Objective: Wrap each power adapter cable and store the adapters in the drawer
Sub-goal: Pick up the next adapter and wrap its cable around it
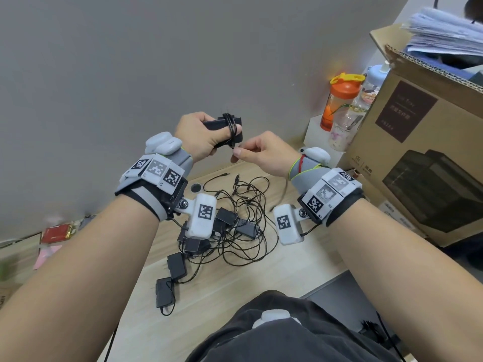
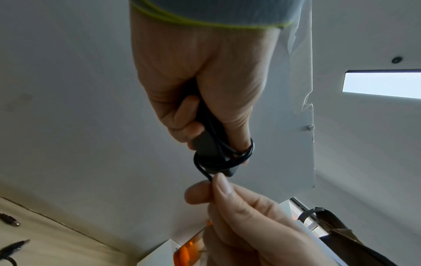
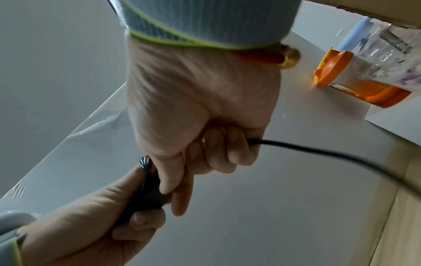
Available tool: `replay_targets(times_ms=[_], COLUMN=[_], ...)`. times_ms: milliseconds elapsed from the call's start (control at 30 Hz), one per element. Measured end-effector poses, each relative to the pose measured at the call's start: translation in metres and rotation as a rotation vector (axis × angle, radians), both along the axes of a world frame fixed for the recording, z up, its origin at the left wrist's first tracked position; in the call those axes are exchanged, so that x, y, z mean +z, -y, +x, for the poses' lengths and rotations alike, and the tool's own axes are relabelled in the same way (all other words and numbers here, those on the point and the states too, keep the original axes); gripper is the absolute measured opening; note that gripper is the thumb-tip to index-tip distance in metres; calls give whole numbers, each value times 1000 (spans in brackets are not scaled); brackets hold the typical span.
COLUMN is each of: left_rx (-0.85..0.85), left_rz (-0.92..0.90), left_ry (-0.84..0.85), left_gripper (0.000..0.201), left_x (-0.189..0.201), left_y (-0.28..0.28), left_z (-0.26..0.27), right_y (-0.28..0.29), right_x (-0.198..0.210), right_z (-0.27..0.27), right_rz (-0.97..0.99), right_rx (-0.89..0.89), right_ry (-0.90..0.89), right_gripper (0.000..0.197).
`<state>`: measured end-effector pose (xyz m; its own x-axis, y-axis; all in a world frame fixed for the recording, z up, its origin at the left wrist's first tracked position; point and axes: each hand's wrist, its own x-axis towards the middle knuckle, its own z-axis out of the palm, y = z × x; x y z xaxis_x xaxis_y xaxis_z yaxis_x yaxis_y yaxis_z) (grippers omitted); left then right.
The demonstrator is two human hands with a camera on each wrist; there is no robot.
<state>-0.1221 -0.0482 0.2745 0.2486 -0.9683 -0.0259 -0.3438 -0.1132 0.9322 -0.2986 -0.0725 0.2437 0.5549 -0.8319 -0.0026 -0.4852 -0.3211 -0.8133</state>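
My left hand (image 1: 196,134) is raised above the wooden table (image 1: 300,262) and grips a black power adapter (image 1: 219,124). The adapter's cable (image 1: 231,126) is coiled around its body and over my thumb. In the left wrist view the coil (image 2: 230,160) sits at the adapter's (image 2: 205,144) lower end. My right hand (image 1: 264,152) is just to the right and pinches the cable's loose end (image 2: 210,177) between thumb and forefinger. In the right wrist view a black cable (image 3: 318,151) runs out of its curled fingers (image 3: 230,149). Several more adapters (image 1: 175,265) lie below in tangled cables (image 1: 243,218).
A large cardboard box (image 1: 418,152) with papers (image 1: 444,32) on it stands at the right. An orange-lidded bottle (image 1: 339,100) and a clear bottle (image 1: 360,105) stand beside it on a white block. A grey wall (image 1: 130,61) rises behind. No drawer is in view.
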Motion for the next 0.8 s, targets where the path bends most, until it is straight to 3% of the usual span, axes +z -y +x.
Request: replay_targets(times_ms=[133, 367, 567, 800], left_rx=[31, -27, -176, -305], left_rz=[63, 123, 156, 123], left_ry=[131, 355, 328, 202], left_gripper=[56, 44, 41, 52], left_x=[-7, -10, -11, -7], left_y=[1, -4, -8, -7], left_z=[8, 10, 3, -6], right_y=[4, 14, 24, 33], right_x=[4, 16, 25, 20], right_z=[-1, -3, -11, -14], right_rz=[-15, -55, -88, -59], right_rx=[12, -5, -63, -131], right_ry=[12, 115, 183, 311], right_gripper=[18, 19, 9, 13])
